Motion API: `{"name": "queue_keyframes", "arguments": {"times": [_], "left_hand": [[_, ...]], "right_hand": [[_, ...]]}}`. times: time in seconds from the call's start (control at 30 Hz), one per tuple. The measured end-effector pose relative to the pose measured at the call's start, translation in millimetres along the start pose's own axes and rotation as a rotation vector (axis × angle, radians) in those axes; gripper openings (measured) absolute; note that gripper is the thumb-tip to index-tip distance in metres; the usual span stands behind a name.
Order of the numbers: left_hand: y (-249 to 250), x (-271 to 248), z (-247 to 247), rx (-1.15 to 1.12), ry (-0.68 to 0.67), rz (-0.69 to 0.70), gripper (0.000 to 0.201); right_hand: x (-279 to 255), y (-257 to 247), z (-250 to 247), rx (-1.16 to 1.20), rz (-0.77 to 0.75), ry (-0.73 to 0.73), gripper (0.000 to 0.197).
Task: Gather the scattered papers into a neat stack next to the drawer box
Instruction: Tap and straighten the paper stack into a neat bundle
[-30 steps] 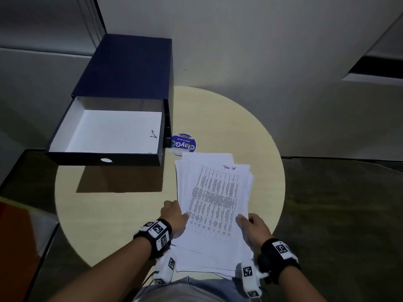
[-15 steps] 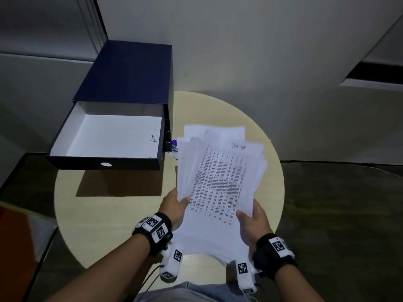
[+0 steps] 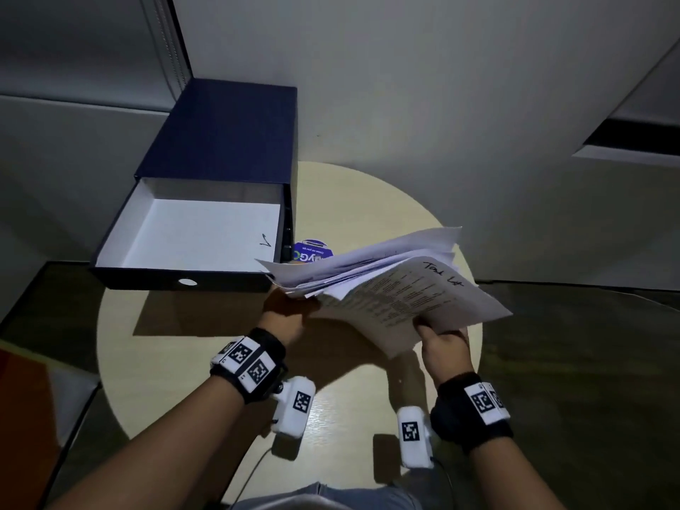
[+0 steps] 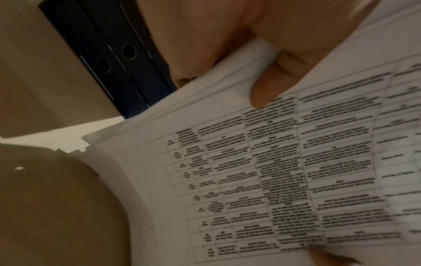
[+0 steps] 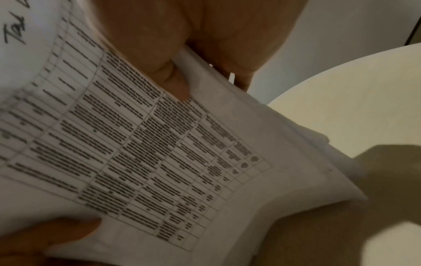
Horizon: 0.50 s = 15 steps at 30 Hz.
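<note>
A loose bundle of white papers point(image 3: 401, 288) with a printed table on top hangs in the air above the round table point(image 3: 206, 366), turned crosswise and fanned at its far edges. My left hand point(image 3: 287, 314) grips its left side, thumb on the top sheet point(image 4: 264, 93). My right hand point(image 3: 441, 338) pinches the near right side, thumb on the print point(image 5: 175, 84). The dark blue drawer box point(image 3: 220, 141) stands at the table's back left, its white-lined drawer point(image 3: 198, 233) pulled open; the papers' left corner hovers by the drawer's front right corner.
A small blue round label or lid point(image 3: 312, 250) lies on the table beside the box, partly hidden by the papers. A grey wall point(image 3: 404, 86) rises behind the table. Dark floor point(image 3: 588, 362) surrounds the table, with an orange object point(image 3: 22, 410) at the left.
The papers lay on the table a second ago. Both hands have lifted them and swung them from lengthwise to crosswise, so the sheets now fan out in the air.
</note>
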<state>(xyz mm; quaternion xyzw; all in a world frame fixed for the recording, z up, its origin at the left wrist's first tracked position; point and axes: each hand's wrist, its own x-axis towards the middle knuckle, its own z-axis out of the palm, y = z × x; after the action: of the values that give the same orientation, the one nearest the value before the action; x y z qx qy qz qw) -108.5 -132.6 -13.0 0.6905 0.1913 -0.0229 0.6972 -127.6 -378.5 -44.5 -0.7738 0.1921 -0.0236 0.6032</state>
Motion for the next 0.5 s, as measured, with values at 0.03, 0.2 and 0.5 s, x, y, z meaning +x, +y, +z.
{"name": "queue_keyframes", "arguments": {"times": [0.03, 0.2, 0.5], "left_hand": [[5.5, -3.7, 2.6, 0.013, -0.001, 0.022, 0.036], [6.0, -5.7, -3.0, -0.092, -0.049, 0.148, 0.038], [14.5, -11.4, -4.1, -0.173, -0.181, 0.244, 0.064]], "right_hand": [[0.1, -3.2, -0.4, -0.005, -0.013, 0.0, 0.028], [-3.3, -11.5, -8.3, 0.147, -0.057, -0.068, 0.032], [-7.8, -21.8, -15.3, 0.322, -0.125, -0.185, 0.073]]}}
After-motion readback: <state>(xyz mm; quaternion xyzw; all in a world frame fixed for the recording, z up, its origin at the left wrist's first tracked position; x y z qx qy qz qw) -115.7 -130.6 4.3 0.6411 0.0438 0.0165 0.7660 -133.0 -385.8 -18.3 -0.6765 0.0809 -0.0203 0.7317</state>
